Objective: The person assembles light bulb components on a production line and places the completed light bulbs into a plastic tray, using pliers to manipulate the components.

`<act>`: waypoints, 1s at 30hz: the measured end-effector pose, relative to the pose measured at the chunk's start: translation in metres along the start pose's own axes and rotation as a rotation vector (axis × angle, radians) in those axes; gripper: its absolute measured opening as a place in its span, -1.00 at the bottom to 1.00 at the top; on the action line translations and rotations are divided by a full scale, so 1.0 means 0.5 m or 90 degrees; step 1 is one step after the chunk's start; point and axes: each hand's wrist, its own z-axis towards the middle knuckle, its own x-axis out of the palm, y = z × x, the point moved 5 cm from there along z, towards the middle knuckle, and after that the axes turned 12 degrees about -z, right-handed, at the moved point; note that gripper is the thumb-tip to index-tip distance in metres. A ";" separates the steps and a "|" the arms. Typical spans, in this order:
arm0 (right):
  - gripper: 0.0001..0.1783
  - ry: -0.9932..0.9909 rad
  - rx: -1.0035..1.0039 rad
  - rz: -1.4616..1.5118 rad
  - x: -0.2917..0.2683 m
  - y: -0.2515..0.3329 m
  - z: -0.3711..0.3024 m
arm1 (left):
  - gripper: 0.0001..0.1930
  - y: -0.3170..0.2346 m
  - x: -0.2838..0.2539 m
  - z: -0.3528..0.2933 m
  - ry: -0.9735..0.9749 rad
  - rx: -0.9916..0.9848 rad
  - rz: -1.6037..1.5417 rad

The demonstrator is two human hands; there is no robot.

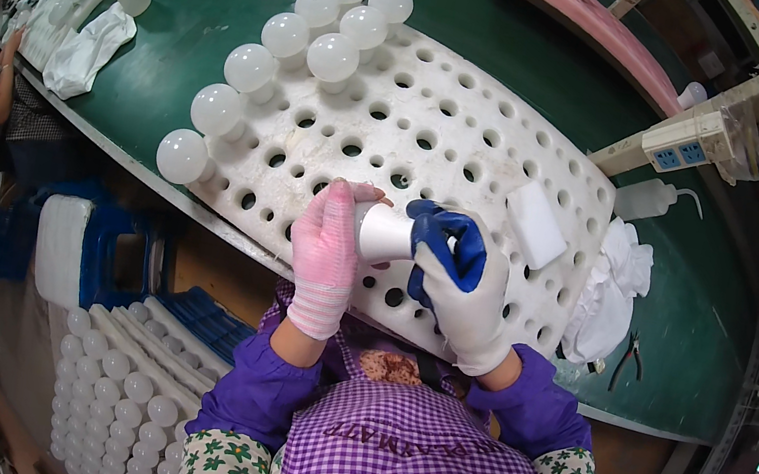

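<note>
Over the near edge of a white foam board (499,192) full of round holes, I hold a white light bulb (387,236) sideways in both hands. My left hand (325,258), in a pink striped glove, is closed round its left end. The blue-coated fingers of my right hand (464,288), in a white glove, grip the narrower right end, so that end is mostly hidden. Several frosted round bulbs (333,57) stand in the holes along the board's left side. A white block (537,224) lies on the board beyond my right hand.
On the green table (689,322), right of the board, are a crumpled white cloth (613,283), pliers (628,362) and a squeeze bottle (645,201). A socket post (685,147) rises behind. Stacked bulbs (108,392) stand lower left. Another person (2,104) is at the far left.
</note>
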 end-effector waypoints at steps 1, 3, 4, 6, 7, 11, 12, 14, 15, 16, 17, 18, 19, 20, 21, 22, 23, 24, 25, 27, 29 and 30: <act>-0.76 -0.025 0.004 0.048 -0.002 -0.004 0.003 | -0.58 -0.002 0.003 0.002 -0.007 -0.008 0.007; -0.77 -0.028 -0.006 0.005 -0.006 -0.009 0.006 | -0.53 -0.003 0.003 0.002 -0.013 -0.015 0.014; -0.78 -0.033 -0.016 -0.038 -0.009 -0.009 0.008 | -0.56 -0.001 0.002 0.003 0.009 -0.051 -0.004; -0.79 -0.026 0.038 0.013 -0.012 -0.008 0.010 | -0.58 0.006 0.002 0.000 0.032 -0.089 -0.023; -0.80 -0.018 0.090 0.064 -0.013 -0.013 0.011 | -0.62 0.008 0.005 -0.001 0.044 -0.098 0.000; -0.76 0.037 0.179 0.206 -0.026 -0.028 0.034 | -0.41 -0.009 0.022 -0.022 0.125 0.207 0.279; -0.76 0.035 0.178 0.206 -0.033 -0.027 0.039 | -0.41 -0.010 0.023 -0.027 0.127 0.207 0.278; -0.75 0.101 0.169 0.208 -0.033 -0.019 0.043 | -0.29 -0.005 0.019 -0.030 0.132 0.147 0.278; -0.70 0.157 0.126 0.187 -0.038 -0.014 0.043 | -0.28 0.002 0.010 -0.026 0.141 0.077 0.203; -0.70 0.156 0.126 0.186 -0.043 -0.012 0.043 | -0.28 0.001 0.006 -0.024 0.142 0.077 0.202; -0.68 0.167 0.088 0.168 -0.046 0.002 0.042 | -0.29 0.000 0.006 -0.025 0.163 0.059 0.169; -0.66 0.177 0.051 0.150 -0.049 0.011 0.042 | -0.30 -0.001 0.006 -0.025 0.183 0.040 0.135; -0.63 0.241 -0.020 0.126 -0.059 0.020 0.044 | -0.30 -0.014 0.004 -0.026 0.183 0.040 0.134; -0.63 0.243 -0.021 0.126 -0.066 0.019 0.049 | -0.34 -0.016 0.006 -0.028 0.195 -0.078 0.094; -0.61 0.241 -0.123 0.022 -0.070 0.029 0.052 | -0.37 -0.009 0.009 -0.032 0.206 -0.196 0.053; -0.59 0.237 -0.224 -0.083 -0.073 0.039 0.053 | -0.37 -0.002 0.004 -0.024 0.205 -0.194 0.053; -0.53 0.243 -0.267 -0.128 -0.070 0.043 0.056 | -0.40 0.020 -0.002 -0.021 0.232 -0.284 -0.108; -0.53 0.250 -0.271 -0.123 -0.070 0.050 0.060 | -0.42 0.031 -0.003 -0.022 0.257 -0.369 -0.272; -0.52 0.269 -0.312 -0.209 -0.065 0.066 0.059 | -0.36 0.040 -0.008 -0.027 0.257 -0.448 -0.321; -0.52 0.283 -0.318 -0.208 -0.053 0.044 0.064 | -0.34 0.051 -0.017 -0.026 0.208 -0.496 -0.357; -0.53 0.211 -0.165 -0.099 -0.071 0.002 0.081 | -0.27 0.044 -0.014 -0.024 0.195 -0.481 -0.245; -0.53 0.142 -0.170 -0.091 -0.083 -0.010 0.098 | -0.39 0.016 -0.028 -0.015 0.244 -0.456 -0.208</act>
